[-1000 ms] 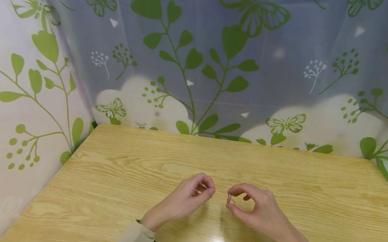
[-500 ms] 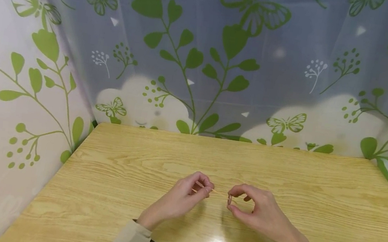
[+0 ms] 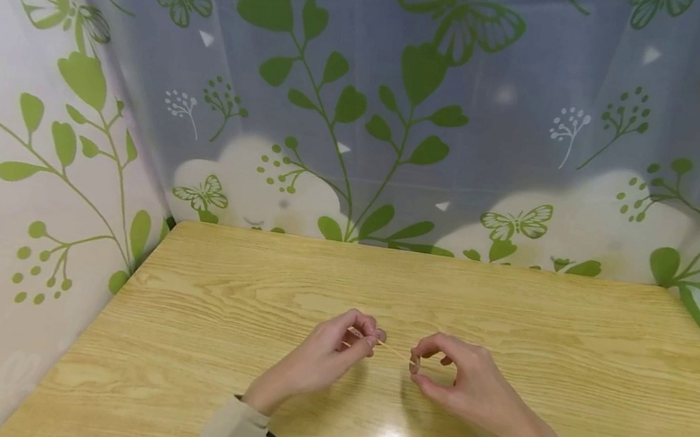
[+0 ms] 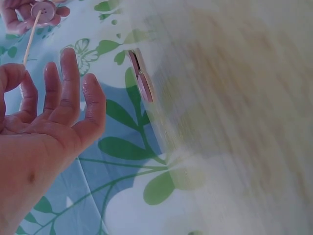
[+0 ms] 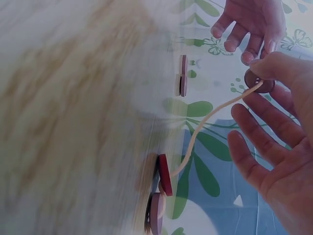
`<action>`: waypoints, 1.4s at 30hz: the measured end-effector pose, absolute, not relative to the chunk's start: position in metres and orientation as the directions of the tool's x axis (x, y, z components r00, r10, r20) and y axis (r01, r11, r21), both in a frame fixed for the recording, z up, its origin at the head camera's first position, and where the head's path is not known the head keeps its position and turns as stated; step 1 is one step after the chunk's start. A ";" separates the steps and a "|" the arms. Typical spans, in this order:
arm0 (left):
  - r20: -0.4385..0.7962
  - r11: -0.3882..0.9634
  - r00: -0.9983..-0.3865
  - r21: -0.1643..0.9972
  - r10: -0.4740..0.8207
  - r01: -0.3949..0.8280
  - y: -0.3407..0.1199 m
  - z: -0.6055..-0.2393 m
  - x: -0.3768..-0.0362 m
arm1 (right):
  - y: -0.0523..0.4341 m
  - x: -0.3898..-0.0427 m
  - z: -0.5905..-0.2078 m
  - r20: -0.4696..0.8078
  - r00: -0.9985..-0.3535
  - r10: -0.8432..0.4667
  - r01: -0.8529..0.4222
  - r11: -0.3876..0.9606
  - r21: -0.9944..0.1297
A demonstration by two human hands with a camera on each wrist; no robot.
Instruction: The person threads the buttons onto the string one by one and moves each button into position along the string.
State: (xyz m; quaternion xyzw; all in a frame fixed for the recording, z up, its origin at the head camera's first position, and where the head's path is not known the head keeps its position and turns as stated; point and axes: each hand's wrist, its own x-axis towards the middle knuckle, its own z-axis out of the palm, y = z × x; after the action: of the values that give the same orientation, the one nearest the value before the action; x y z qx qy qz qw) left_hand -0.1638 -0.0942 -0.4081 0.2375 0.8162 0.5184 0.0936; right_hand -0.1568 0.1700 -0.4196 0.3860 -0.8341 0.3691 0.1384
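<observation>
My right hand pinches a round brown button by its edge, between thumb and index finger. Small holes show in the button's face. My left hand pinches a thin pale cord, which stretches across to the button. On the button's other side, in the right wrist view, the cord hangs in a curve down to the table. A red disc and a brownish-pink disc sit at its lower end. The left hand's other fingers are spread in the left wrist view.
A wood-grain table lies under both hands. Two more pinkish discs lie on it close together, seen in both wrist views. Leaf-and-butterfly patterned cloth hangs behind and at the sides. Light glares on the table's front.
My left hand has drawn slightly to the left, away from the right hand, and more cord now shows between them. The right hand has stayed nearly still with the button.
</observation>
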 end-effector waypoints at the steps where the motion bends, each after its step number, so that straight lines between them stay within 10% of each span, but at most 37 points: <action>1: 0.095 0.347 -0.869 0.892 0.486 0.292 -0.094 -0.408 -0.164 | 0.170 -0.157 -0.420 0.508 -0.669 -0.543 -0.741 0.434 -0.512; 42: 0.089 0.278 -0.872 0.928 0.482 0.248 -0.103 -0.404 -0.164 | 0.184 -0.155 -0.416 0.268 -0.789 -0.553 -0.585 0.542 -0.603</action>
State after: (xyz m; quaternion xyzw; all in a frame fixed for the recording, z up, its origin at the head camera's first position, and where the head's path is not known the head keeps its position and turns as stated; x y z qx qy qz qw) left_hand -0.1645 -0.1031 -0.4038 0.2304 0.7924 0.5550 0.1051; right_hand -0.1552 0.1844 -0.4155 0.3242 -0.8778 0.3518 0.0228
